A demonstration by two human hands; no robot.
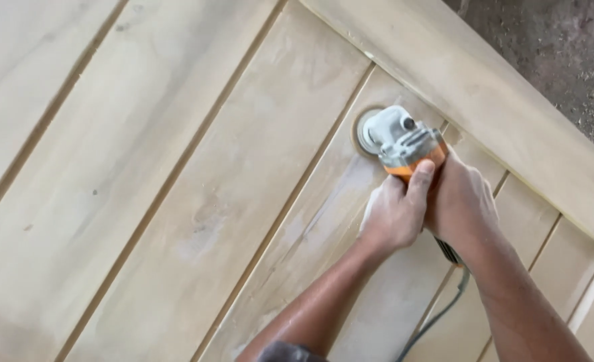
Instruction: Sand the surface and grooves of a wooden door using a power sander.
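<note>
An orange and grey angle grinder (pixel 404 144) with a round sanding disc (pixel 364 132) rests on a pale wooden panel (pixel 196 201) made of slanted boards. Both hands are wrapped around the tool's body. My left hand (pixel 396 213) grips it from the near side, thumb up along the orange casing. My right hand (pixel 463 201) clasps it from the right, partly hiding the handle. The disc touches a board close to the thick frame rail (pixel 485 94). White dust coats my left hand and the wood around it.
The grinder's grey power cord (pixel 438 315) trails down toward the bottom edge between my forearms. Beyond the frame rail at top right lies a dark, dusty floor (pixel 565 47) with wood shavings. Grooves run diagonally between the boards.
</note>
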